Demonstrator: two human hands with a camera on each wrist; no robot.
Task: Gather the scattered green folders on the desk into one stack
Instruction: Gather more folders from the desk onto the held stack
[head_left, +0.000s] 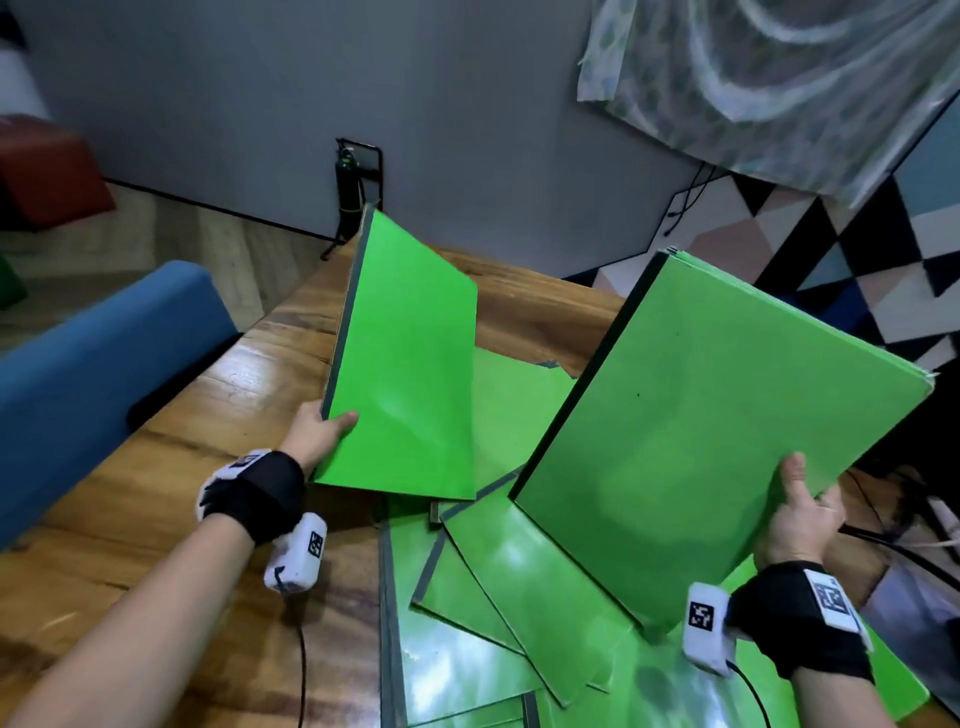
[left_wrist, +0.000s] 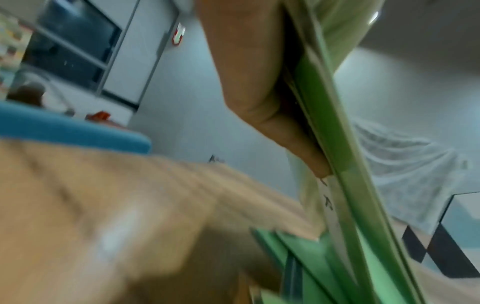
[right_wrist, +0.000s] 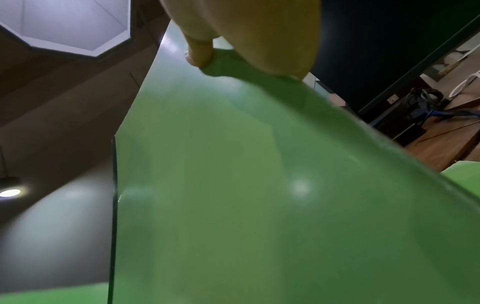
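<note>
Loose flat green paper folders (head_left: 498, 587) lie overlapped on glossy wooden tabletop (head_left: 156, 499), nearest camera. Left hand (head_left: 317, 434) pinches lower corner of single green folder (head_left: 410, 364), tilted up. Right hand (head_left: 800, 519) grips small stack of green folders (head_left: 701, 426), raised above pile.

In the head view the left hand (head_left: 319, 434) shows only its thumb and knuckles; its fingers lie hidden behind the raised folder (head_left: 410, 364). The right hand (head_left: 800, 512) likewise hides its fingers under the held bundle of folders (head_left: 717, 431), and how many folders are in it cannot be told. The loose folders on the desk (head_left: 498, 597) run off the near edge. The left wrist view is blurred, the wooden desk (left_wrist: 103, 205) smeared.
</note>
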